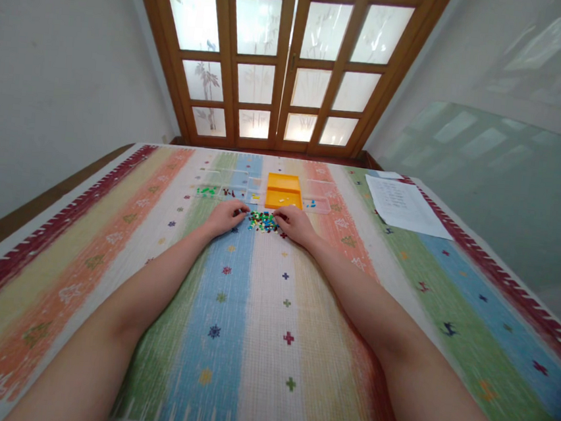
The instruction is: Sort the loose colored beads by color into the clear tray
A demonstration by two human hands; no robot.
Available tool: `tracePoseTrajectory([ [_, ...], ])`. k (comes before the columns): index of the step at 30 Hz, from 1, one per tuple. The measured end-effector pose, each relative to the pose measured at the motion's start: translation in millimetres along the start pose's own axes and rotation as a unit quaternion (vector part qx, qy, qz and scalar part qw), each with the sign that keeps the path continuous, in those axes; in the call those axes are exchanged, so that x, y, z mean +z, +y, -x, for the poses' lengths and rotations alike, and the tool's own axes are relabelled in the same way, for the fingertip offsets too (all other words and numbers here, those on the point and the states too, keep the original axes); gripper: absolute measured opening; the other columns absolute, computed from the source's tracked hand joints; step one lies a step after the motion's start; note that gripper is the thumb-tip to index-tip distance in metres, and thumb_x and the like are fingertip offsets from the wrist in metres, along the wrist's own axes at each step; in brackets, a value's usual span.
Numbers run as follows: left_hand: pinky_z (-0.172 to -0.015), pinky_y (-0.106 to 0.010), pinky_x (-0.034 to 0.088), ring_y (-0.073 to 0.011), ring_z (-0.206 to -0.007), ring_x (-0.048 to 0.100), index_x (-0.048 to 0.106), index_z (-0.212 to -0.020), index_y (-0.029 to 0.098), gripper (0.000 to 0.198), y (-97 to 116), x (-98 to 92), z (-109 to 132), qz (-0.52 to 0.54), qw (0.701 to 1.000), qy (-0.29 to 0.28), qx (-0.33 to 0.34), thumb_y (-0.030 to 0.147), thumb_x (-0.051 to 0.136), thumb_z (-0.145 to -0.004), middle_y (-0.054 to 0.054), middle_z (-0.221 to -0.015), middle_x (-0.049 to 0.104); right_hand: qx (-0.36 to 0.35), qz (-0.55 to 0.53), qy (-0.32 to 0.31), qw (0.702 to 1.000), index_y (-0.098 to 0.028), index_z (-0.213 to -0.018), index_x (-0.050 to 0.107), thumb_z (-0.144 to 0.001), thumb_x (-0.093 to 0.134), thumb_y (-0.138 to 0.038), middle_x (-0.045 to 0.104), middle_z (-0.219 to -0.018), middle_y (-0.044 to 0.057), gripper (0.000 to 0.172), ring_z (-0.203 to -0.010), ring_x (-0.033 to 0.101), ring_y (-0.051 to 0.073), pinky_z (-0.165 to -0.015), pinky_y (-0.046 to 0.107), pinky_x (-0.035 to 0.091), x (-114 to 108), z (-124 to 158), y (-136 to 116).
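A small heap of tiny multicoloured pieces [263, 221], perhaps beads or little bricks, lies on the striped tablecloth between my hands. My left hand [227, 217] rests at the heap's left side, thumb and fingers curled together; anything inside them is too small to see. From the right, my right hand [294, 224] touches the heap's edge with its fingertips pinched, and what they hold cannot be made out. Just beyond, an open yellow box [284, 183] has a few pale pieces in its near half. Clear trays beside it hold green pieces [206, 191], dark red pieces [229, 193] and blue pieces [311, 203].
A printed white sheet of paper [403, 202] lies at the far right of the table. The striped tablecloth [264, 328] covers the tabletop. A pale glass panel [501, 185] leans by the right wall, and wooden doors [285, 62] stand behind the table.
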State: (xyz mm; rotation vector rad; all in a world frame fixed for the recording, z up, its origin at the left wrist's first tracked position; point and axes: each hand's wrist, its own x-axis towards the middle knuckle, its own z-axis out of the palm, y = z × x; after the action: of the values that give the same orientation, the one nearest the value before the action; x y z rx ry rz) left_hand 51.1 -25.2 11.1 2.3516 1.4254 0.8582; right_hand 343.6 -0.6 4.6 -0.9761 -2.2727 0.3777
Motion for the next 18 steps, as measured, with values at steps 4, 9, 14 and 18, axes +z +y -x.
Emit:
tracePoseTrajectory([
  [4,-0.094,-0.039,0.051,-0.0242,-0.099,0.065,0.079,-0.107,0.023,0.022,7.8,0.7,0.5,-0.038,0.997,-0.034,0.05,0.025,0.063,-0.093,-0.007,-0.1,0.072,-0.004,0.002,0.0,1.0,-0.023,-0.097,0.078,-0.098,0.063,-0.02,0.077,-0.095,0.005,0.016,-0.09,0.066,0.021,-0.083,0.031,0.046,-0.6,0.4,-1.7],
  [9,-0.096,-0.04,0.05,-0.0248,-0.101,0.064,0.078,-0.1,0.023,0.017,8.7,0.3,0.6,-0.045,0.997,-0.036,0.057,0.024,0.064,-0.091,-0.007,-0.101,0.071,-0.004,0.004,-0.005,1.0,-0.023,-0.097,0.078,-0.098,0.062,-0.021,0.077,-0.095,0.005,0.016,-0.091,0.065,0.021,-0.084,0.031,0.046,-0.9,0.3,-2.3],
  [14,-0.098,-0.041,0.049,-0.0254,-0.102,0.064,0.077,-0.094,0.022,0.014,9.0,0.6,0.2,-0.048,0.996,-0.032,0.067,0.023,0.064,-0.091,-0.007,-0.1,0.07,-0.003,0.003,-0.006,1.0,-0.022,-0.098,0.078,-0.098,0.062,-0.021,0.077,-0.094,0.005,0.017,-0.089,0.065,0.021,-0.083,0.032,0.046,-1.4,0.1,-3.2],
  [18,-0.099,-0.042,0.048,-0.0257,-0.104,0.063,0.077,-0.095,0.023,0.014,9.1,0.9,0.4,-0.048,0.996,-0.029,0.066,0.023,0.063,-0.091,-0.007,-0.101,0.07,0.001,0.008,-0.011,1.0,-0.022,-0.098,0.078,-0.099,0.062,-0.022,0.077,-0.095,0.005,0.017,-0.09,0.065,0.021,-0.083,0.032,0.045,-2.0,0.1,-4.1],
])
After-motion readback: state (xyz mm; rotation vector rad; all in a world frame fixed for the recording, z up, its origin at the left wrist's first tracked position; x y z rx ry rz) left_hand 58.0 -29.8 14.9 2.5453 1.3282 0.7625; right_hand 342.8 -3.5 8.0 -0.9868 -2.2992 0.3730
